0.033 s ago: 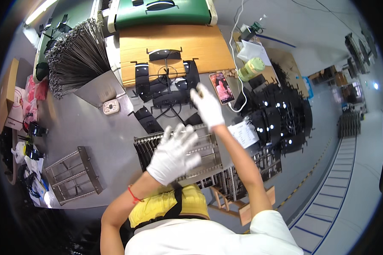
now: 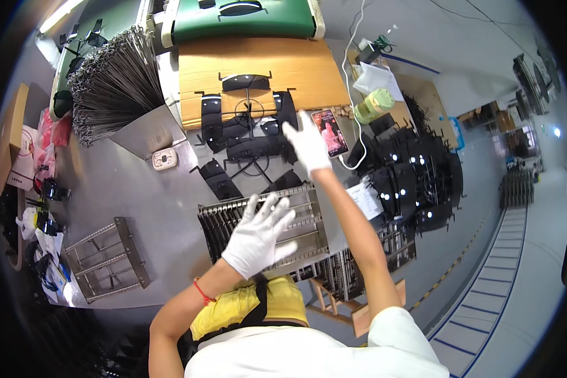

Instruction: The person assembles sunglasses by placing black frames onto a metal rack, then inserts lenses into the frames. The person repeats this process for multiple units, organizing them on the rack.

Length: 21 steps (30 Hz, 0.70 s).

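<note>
My left hand (image 2: 258, 236), in a white glove, is open with its fingers spread. It hovers over a metal rack (image 2: 305, 220) that has a row of thin black pieces (image 2: 214, 228) along its left side. Farther forward, my right hand (image 2: 310, 150), gloved too, has thumb and fingers apart and nothing visible in it. It is close beside a wire frame (image 2: 253, 165) with rings, around which several glossy black curved plates (image 2: 246, 82) with small end tabs are set. Whether the right fingertips touch the nearest plate (image 2: 286, 108) I cannot tell. A lit phone (image 2: 329, 133) lies just right of that hand.
A sheaf of metal wire rods (image 2: 116, 85) fills a bin at the left. Another metal rack (image 2: 107, 259) and a small white case (image 2: 164, 159) lie on the table. Stacked black plates (image 2: 416, 173), a green-lidded bottle (image 2: 374, 105) and a white cable (image 2: 346, 69) are at the right.
My right hand has shifted slightly to the right, its fingers pointing more forward. My left hand has moved slightly back towards me, fingers still spread.
</note>
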Motion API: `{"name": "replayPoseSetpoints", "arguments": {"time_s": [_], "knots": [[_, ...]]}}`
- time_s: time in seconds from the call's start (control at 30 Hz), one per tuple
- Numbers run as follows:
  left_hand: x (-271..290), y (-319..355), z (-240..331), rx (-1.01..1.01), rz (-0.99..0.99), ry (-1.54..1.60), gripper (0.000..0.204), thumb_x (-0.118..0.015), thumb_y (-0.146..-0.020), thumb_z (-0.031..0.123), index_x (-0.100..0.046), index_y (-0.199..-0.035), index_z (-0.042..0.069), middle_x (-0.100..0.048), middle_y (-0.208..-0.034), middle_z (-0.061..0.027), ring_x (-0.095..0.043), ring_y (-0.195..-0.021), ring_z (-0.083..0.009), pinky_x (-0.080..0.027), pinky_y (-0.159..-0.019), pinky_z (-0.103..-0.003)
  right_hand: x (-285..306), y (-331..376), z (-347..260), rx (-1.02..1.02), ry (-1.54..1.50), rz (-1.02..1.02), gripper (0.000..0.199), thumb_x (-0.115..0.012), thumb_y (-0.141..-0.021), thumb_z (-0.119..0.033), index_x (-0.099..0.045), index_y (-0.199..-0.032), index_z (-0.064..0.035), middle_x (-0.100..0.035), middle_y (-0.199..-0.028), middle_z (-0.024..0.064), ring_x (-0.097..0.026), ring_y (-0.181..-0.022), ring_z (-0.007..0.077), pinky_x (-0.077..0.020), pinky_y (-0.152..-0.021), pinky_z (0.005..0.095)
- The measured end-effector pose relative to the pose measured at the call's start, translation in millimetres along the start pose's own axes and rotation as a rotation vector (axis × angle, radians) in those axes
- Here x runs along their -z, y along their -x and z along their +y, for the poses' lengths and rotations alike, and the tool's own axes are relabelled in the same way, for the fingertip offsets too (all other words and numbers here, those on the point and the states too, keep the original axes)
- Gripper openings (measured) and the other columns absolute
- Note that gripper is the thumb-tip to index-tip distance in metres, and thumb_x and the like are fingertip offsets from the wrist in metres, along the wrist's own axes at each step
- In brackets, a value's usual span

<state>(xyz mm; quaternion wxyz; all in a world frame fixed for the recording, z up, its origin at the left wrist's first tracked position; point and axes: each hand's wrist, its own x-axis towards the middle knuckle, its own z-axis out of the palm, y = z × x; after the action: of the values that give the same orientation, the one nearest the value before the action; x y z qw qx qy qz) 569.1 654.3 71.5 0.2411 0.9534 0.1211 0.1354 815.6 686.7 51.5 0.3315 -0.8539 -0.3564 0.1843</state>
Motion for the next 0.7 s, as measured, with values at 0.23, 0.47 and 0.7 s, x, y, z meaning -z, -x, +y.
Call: {"name": "replayPoseSetpoints", "arguments": {"time_s": [0.23,0.47,0.7], "knots": [[21.8,20.6,-19.4,0.187,0.062,-0.005,0.06,-0.076,-0.076,0.04,-0.062,-0.129,0.017,-0.047,-0.148,-0.0123,-0.033,-0.145,-0.0332,-0.013,-0.122,-0.054,-68.8,-126.3,21.1,-0.148,0.386,0.014,0.112,-0.086,-0.062,-0.035,-0.027,-0.155,-0.0133,-0.054,-0.124,0.0305,-0.059,-0.113,0.0435,-0.0495,-0.098,0.0469],[61.3,51.1,-72.6,0.71,0.783,0.613,0.049,-0.049,-0.095,0.0,-0.045,-0.144,0.001,-0.049,-0.146,-0.0167,-0.046,-0.137,-0.0272,-0.034,-0.117,-0.039,-40.5,-102.6,18.2,0.237,-0.212,0.609,0.092,-0.07,-0.071,-0.009,-0.027,-0.152,0.0,-0.05,-0.127,0.0248,-0.053,-0.114,0.0378,-0.0394,-0.105,0.0439],[57.2,-31.1,-96.1,0.108,0.702,1.819,0.078,-0.059,-0.094,0.002,-0.017,-0.158,0.019,-0.029,-0.159,-0.0119,-0.04,-0.139,-0.0315,-0.045,-0.107,-0.049,44.2,6.6,-91.7,0.262,-0.163,-0.093,0.062,-0.07,-0.076,-0.015,-0.052,-0.134,-0.0023,-0.059,-0.12,0.0275,-0.061,-0.106,0.0396,-0.049,-0.094,0.0456]]}}
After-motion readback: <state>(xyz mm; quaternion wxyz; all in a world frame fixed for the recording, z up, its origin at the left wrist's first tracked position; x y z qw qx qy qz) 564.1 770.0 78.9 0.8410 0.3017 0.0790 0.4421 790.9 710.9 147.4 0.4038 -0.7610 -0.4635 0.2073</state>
